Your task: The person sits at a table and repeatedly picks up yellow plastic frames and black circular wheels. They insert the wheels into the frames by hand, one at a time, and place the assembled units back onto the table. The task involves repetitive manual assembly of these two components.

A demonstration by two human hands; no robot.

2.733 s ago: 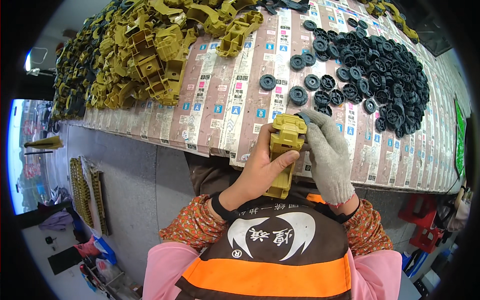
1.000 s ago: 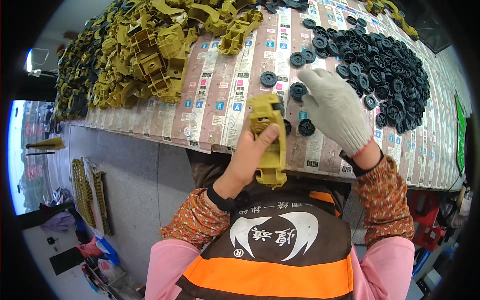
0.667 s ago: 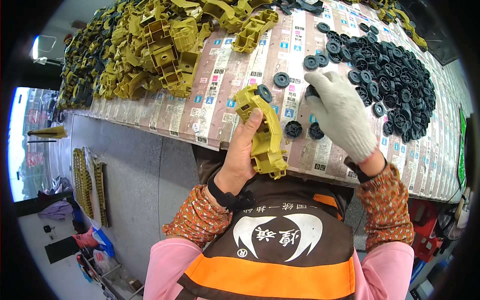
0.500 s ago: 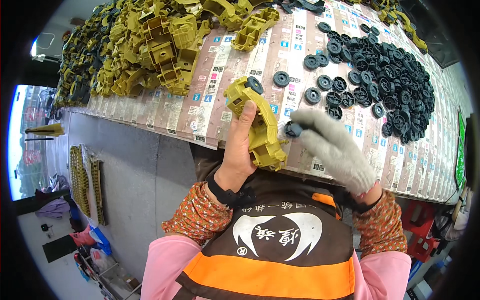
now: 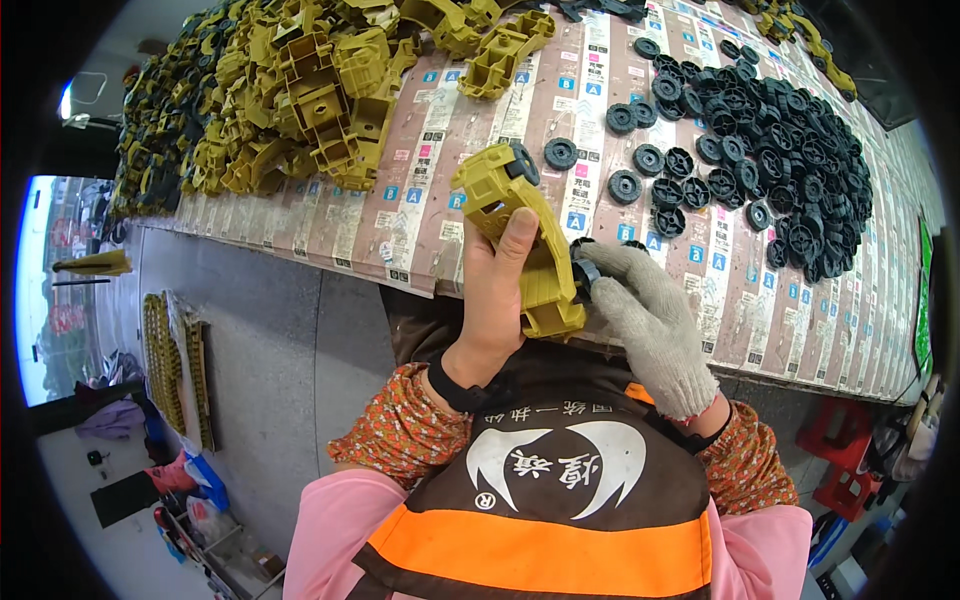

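My bare left hand (image 5: 492,290) is wrapped round a mustard-yellow plastic toy car body (image 5: 547,272), thumb across its upper side. The body is tilted at the table's near edge. A dark toy wheel (image 5: 523,162) sits on its far end. My right hand (image 5: 652,320), in a pale grey knitted glove, pinches another dark wheel (image 5: 583,272) against the near right side of the body. The fingers partly hide that wheel, so I cannot tell whether it is seated on an axle. Two loose wheels lie partly hidden just beyond the gloved fingers.
A large heap of yellow car bodies (image 5: 330,100) covers the table's left side, with dark-wheeled ones at far left. Loose black wheels (image 5: 790,170) are piled at right, several scattered toward the middle. Patterned sheeting (image 5: 430,215) covers the table. Red stools (image 5: 840,445) stand below, right.
My right hand has moved left and nearer, bringing its wheel from beside the car body to touch it. My left hand has turned the body so its side faces up more.
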